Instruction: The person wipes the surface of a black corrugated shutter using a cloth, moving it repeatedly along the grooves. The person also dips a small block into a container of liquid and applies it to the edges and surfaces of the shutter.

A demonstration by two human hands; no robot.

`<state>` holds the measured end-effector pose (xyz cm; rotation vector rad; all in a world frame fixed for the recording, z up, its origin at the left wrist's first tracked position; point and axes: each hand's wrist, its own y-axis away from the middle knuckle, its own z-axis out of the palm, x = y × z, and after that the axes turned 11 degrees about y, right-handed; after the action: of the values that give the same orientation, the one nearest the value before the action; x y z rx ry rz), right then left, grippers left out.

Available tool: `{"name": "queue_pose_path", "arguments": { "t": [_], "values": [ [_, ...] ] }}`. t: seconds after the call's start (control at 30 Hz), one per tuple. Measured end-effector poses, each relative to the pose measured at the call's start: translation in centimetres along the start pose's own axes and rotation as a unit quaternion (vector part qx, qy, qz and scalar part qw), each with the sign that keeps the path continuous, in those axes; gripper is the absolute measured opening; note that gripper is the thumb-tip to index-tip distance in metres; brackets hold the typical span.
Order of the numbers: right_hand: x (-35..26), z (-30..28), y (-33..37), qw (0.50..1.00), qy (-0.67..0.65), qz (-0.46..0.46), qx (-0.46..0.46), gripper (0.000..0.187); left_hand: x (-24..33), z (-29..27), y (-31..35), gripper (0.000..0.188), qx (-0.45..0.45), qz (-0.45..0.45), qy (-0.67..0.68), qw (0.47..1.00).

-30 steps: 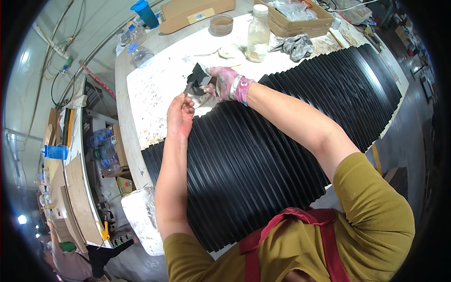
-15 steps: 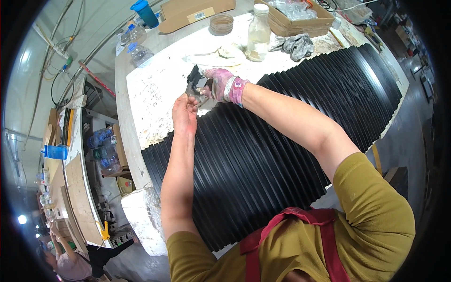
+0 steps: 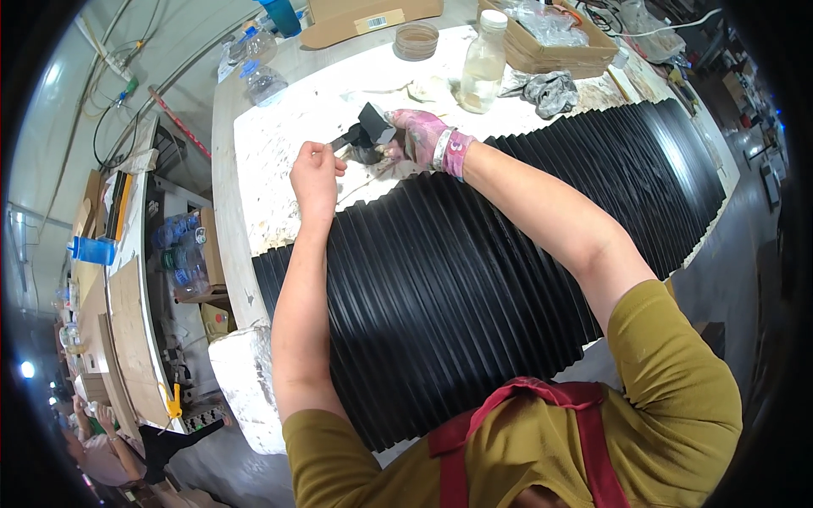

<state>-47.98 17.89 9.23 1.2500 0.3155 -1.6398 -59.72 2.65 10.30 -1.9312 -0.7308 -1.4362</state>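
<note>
A black folded strip (image 3: 375,124), thin and bendy, is held over the far side of the white-covered table. My right hand (image 3: 423,138), in a stained pink glove, grips it, with one flat end standing up beside the fingers. My bare left hand (image 3: 313,179) is closed in a pinch at the strip's left end; its fingertips partly hide the contact. Below both hands lies a large black ribbed bellows (image 3: 440,296), its pleats spread across the table. My left forearm passes over its left part and my right forearm over its middle.
Behind my hands stand a cloudy glass bottle (image 3: 483,68), a round clear container (image 3: 416,41) and a crumpled grey rag (image 3: 549,93). A cardboard box (image 3: 584,61) holds plastic bags. Plastic bottles (image 3: 262,82) stand far left. Another person (image 3: 110,453) is at the lower left.
My left hand has moved left and slightly up, away from my right hand. My right hand has shifted a little right. The black strip now shows a flat end standing up.
</note>
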Motion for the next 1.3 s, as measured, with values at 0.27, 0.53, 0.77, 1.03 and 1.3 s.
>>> {"name": "queue_pose_path", "arguments": {
  "t": [0.27,0.53,0.77,1.03,1.3],
  "values": [
    [-0.6,1.1,0.3,0.979,0.196,-0.059,0.018,0.02,2.6,1.0,0.5,0.016,-0.022,0.077,-0.159,0.984],
    [-1.2,-0.1,0.0,0.951,0.291,-0.091,0.041,0.021,2.6,0.3,-0.9,0.014,-0.028,0.115,-0.227,0.967],
    [-1.0,1.5,-0.6,0.777,0.582,-0.206,0.121,0.038,3.3,0.5,-1.0,0.016,-0.041,0.126,-0.218,0.967],
    [-1.2,2.3,-2.7,0.788,0.565,-0.194,0.147,0.037,2.8,0.7,-0.4,0.016,-0.072,0.141,-0.232,0.96],
    [-2.8,0.1,-3.0,0.924,0.356,-0.133,0.049,0.032,1.4,0.8,-0.7,0.013,-0.046,0.204,-0.291,0.934]
  ]
}}
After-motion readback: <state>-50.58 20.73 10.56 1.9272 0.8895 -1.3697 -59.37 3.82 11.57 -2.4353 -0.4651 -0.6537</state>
